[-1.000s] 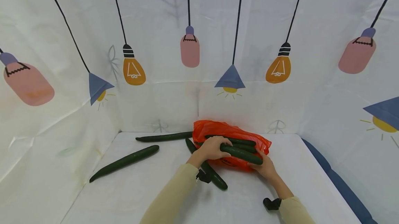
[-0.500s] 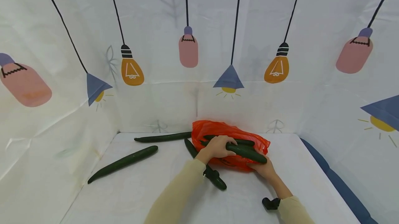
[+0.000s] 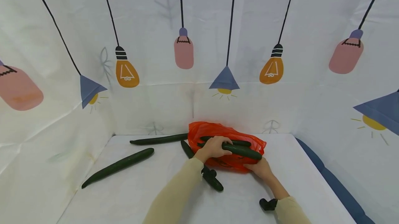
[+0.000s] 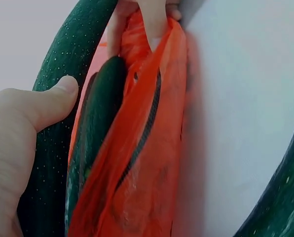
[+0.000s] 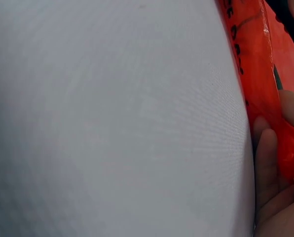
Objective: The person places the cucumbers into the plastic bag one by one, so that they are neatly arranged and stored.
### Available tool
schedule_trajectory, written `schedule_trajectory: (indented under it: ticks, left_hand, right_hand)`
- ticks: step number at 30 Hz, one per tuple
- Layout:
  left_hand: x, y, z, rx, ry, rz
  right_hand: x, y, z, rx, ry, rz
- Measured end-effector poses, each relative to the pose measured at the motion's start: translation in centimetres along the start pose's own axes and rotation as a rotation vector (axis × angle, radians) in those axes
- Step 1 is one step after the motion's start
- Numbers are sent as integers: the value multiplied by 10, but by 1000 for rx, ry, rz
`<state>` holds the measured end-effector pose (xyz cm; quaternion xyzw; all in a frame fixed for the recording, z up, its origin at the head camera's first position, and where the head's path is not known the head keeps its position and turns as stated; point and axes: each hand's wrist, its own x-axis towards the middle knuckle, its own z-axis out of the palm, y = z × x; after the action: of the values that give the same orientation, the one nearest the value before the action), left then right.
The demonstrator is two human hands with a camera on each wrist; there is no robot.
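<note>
My left hand [image 3: 215, 147] grips a dark green cucumber [image 3: 243, 151] over the mouth of a red plastic bag [image 3: 224, 163]. In the left wrist view the thumb of the left hand [image 4: 23, 113] lies across the speckled skin of that cucumber [image 4: 58, 64]. Two more cucumbers [image 4: 105, 106] lie inside the bag, side by side. My right hand [image 3: 262, 169] holds the bag's near right edge, and the right wrist view has its fingers [image 5: 266, 158] pinching the red film [image 5: 258, 64]. The held cucumber's right end reaches just above the right hand.
One cucumber [image 3: 118, 166] lies slanted at the left of the white table [image 3: 124, 203]. Another [image 3: 159, 139] lies along the back, its right end at the bag. A third [image 3: 215, 183] passes partly hidden under the left wrist. A patterned white cloth wall [image 3: 156, 106] stands behind.
The left hand has shifted slightly to the right with its cucumber, then a little back. The right hand keeps its hold on the bag. The head view has turned slightly right.
</note>
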<state>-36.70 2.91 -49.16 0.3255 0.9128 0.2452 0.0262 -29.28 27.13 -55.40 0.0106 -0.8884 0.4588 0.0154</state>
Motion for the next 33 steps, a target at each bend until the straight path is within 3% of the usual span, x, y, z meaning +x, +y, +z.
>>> schedule_trajectory:
  ticks: [9,17,25,33]
  left_hand:
    - [-4,-15,7,-49,-19,-72]
    - [-7,-24,11,-84,-25,-91]
    - [-10,-24,13,-101,-18,-85]
    - [-11,-26,18,-40,12,-65]
  right_hand:
    - [4,0,3,-31,-14,52]
    - [5,1,3,-22,-37,72]
    - [3,-1,2,-6,-37,103]
    - [3,0,0,-12,-40,118]
